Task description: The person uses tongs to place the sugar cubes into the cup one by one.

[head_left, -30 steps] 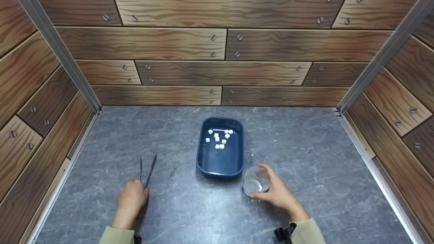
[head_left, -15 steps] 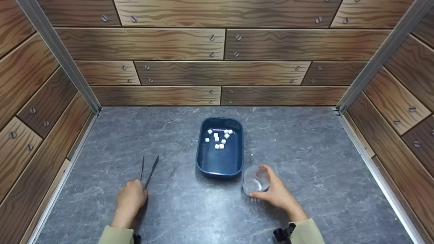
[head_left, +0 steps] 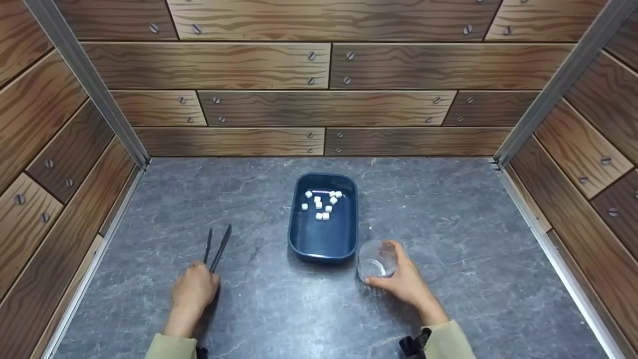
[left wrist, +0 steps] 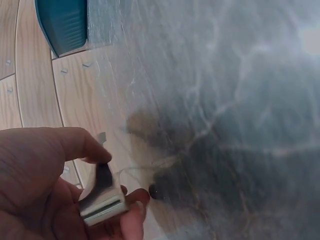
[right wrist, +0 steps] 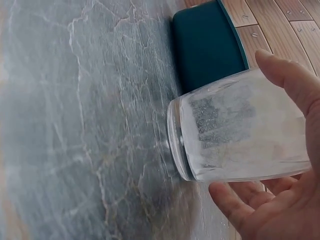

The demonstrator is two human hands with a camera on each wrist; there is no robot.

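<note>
My left hand (head_left: pixel 194 286) grips a pair of metal tongs (head_left: pixel 221 247), whose two arms point away from me with their tips apart. In the left wrist view the shiny bent end of the tongs (left wrist: pixel 106 202) sits between thumb and fingers. My right hand (head_left: pixel 406 279) holds a clear cup (right wrist: pixel 225 130) round its side, thumb on one side and fingers on the other. The cup's base is right at the tabletop, just off the near right corner of a dark blue tray (head_left: pixel 324 244). Several small white cubes (head_left: pixel 326 216) lie inside the tray, mostly toward its far half.
Grey marbled tabletop (head_left: pixel 269 304) spreads around the tray. Wood-patterned walls (head_left: pixel 324 107) close it in at the back and both sides, with metal posts (head_left: pixel 84 75) at the corners. Tiny white specks (head_left: pixel 370 228) lie right of the tray.
The cup in my right hand has shifted slightly away from me. The tongs have turned a little and their tips are slightly closer together. Tray and cubes stay put.
</note>
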